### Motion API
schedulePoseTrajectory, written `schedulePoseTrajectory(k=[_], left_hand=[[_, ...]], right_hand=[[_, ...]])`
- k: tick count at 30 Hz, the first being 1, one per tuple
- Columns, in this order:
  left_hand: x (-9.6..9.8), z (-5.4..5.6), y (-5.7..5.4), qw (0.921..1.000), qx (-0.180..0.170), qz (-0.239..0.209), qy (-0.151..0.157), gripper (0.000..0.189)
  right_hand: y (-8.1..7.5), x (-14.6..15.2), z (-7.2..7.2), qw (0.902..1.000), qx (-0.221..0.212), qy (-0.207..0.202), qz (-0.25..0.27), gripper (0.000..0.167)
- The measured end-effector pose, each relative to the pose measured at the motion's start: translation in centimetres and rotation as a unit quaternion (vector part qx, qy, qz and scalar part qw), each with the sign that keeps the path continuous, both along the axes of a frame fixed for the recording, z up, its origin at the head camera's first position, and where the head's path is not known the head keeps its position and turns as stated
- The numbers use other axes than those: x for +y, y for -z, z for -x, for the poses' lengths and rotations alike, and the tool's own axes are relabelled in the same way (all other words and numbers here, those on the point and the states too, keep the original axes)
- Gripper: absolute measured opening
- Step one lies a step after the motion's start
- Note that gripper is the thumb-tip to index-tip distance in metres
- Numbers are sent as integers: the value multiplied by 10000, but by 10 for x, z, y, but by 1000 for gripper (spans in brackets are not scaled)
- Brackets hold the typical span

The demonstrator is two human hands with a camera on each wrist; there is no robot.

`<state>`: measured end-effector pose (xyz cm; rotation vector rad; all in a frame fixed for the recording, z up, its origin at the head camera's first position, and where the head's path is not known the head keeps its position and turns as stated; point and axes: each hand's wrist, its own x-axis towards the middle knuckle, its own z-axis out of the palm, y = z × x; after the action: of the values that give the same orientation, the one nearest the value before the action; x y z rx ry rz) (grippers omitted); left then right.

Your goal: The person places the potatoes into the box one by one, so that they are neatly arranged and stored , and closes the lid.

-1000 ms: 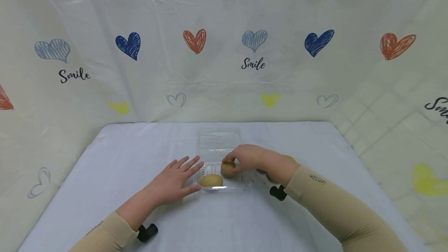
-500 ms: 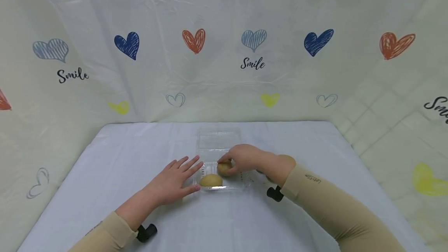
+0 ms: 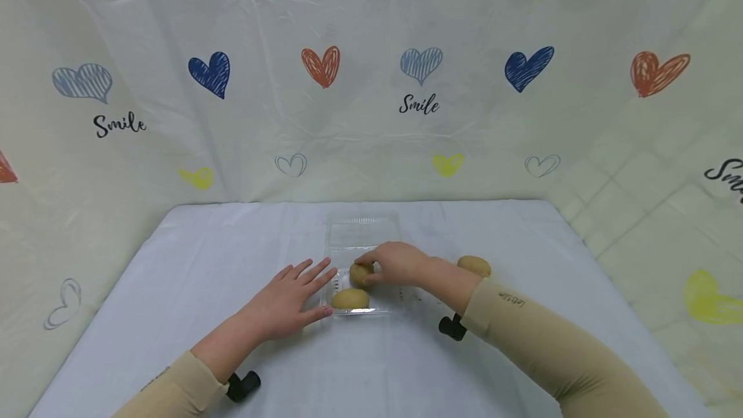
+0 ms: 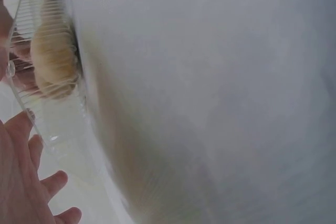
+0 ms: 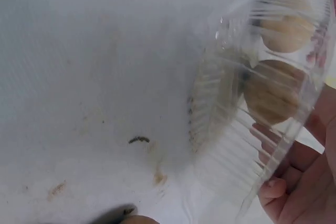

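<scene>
A clear plastic clamshell box [image 3: 387, 309] lies with its lid [image 3: 364, 231] folded back. My right hand [image 3: 397, 263] reaches into it and grips a potato [image 3: 358, 275] between thumb and fingers. Just in front, another potato [image 3: 350, 300] rests at the box's near left. Spread and fairly straight, the fingers of my left hand [image 3: 287, 307] touch or nearly touch the box's left side. Through the ribbed wall, the left wrist view shows a potato [image 4: 52, 59]. In the right wrist view, both potatoes appear through the plastic, the nearer potato [image 5: 274, 92] by my fingertips [image 5: 273, 187].
A loose potato [image 3: 475, 266] sits on the white cloth [image 3: 371, 366] right of the box, beyond my right forearm. Part of another potato [image 5: 139, 220] shows at the right wrist view's bottom edge. Dirt specks [image 5: 160, 177] mark the cloth. A heart-printed sheet [image 3: 371, 134] hangs behind the table.
My right hand has moved left inside the box with the potato, bringing it behind the front one. The loose potato on the right has come out from behind my forearm. My left hand stays still.
</scene>
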<state>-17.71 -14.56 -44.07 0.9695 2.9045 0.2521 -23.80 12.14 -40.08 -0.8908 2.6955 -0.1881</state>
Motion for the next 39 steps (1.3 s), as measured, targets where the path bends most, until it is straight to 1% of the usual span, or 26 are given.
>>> schedulePoseTrajectory(k=[4,7,15,19,22,27,31,36,39], left_hand=[[1,0,-2,10000,-15,-13,13,77],[1,0,0,10000,30,-23,-2,76],[2,0,-3,9999,-131,52,-22,76],[2,0,-4,9999,-108,65,0,77],[1,0,-3,10000,-93,18,25,78],[0,1,0,9999,-80,-69,51,78],[-1,1,2,9999,-84,-47,38,79],[-1,2,4,9999,-34,-105,69,78],[-1,3,5,10000,-14,-16,32,78]], right_hand=[[-4,3,0,9992,-303,199,193,40],[-4,2,1,9981,-439,322,292,37],[1,-5,1,9906,-831,839,691,41],[4,-7,2,9835,-1015,1073,1049,44],[7,-8,2,9750,-1222,1264,1355,47],[10,-11,0,9635,-1448,1412,1756,49],[10,-15,-2,9619,-1465,1417,1820,48],[7,-20,-3,9646,-1408,1477,1671,47],[7,-21,-3,9647,-1400,1489,1662,46]])
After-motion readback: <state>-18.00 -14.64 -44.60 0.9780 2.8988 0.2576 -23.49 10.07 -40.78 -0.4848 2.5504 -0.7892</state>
